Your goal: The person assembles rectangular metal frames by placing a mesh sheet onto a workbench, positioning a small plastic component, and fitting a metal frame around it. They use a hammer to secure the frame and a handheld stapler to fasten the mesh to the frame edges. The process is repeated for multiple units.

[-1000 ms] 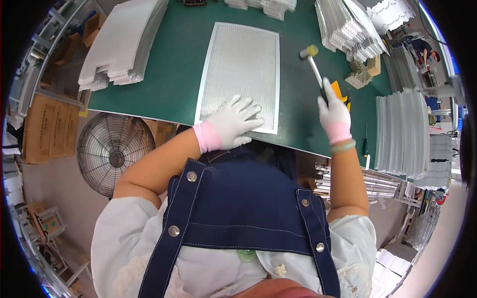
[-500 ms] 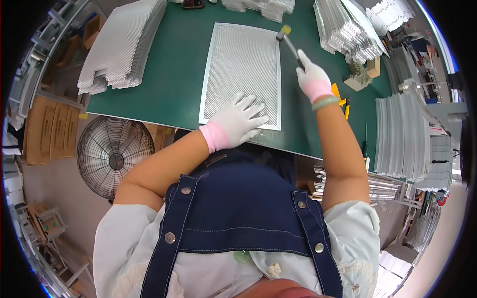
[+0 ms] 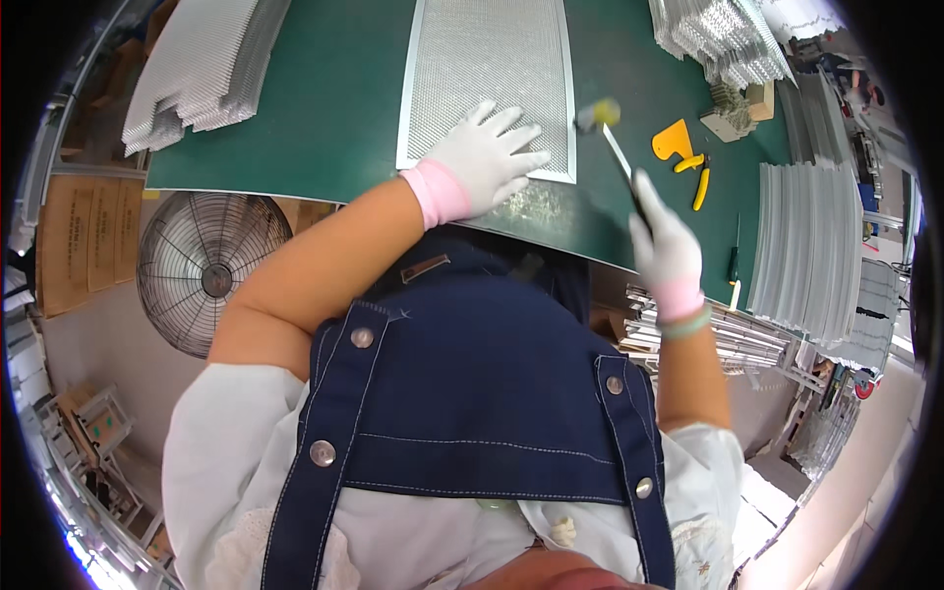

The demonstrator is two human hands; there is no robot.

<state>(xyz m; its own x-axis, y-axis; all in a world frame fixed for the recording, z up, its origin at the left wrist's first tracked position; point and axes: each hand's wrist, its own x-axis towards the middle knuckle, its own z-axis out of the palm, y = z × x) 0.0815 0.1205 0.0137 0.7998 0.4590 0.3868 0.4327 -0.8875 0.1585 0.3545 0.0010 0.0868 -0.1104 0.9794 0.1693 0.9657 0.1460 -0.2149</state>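
Observation:
A flat metal mesh panel (image 3: 462,69) with a pale frame lies on the green table (image 3: 334,118). My left hand (image 3: 484,157), in a white glove with a pink cuff, rests spread on the panel's near end. In my gloved right hand (image 3: 666,241) is a hammer (image 3: 621,157), gripped by its dark handle. Its head, yellow on one side, is blurred and appears just right of the panel's near right corner.
Stacks of mesh sheets stand at the left (image 3: 211,59) and far right (image 3: 723,39). Right of the hammer lie an orange scraper (image 3: 672,141), yellow-handled pliers (image 3: 700,182) and a screwdriver (image 3: 735,261). Metal strips (image 3: 806,246) are piled at the right edge; a fan (image 3: 214,280) stands left below.
The hammer and my right hand have come nearer to me, from beside the panel's far right corner to its near right corner. The view has shifted; my left hand stays spread on the panel.

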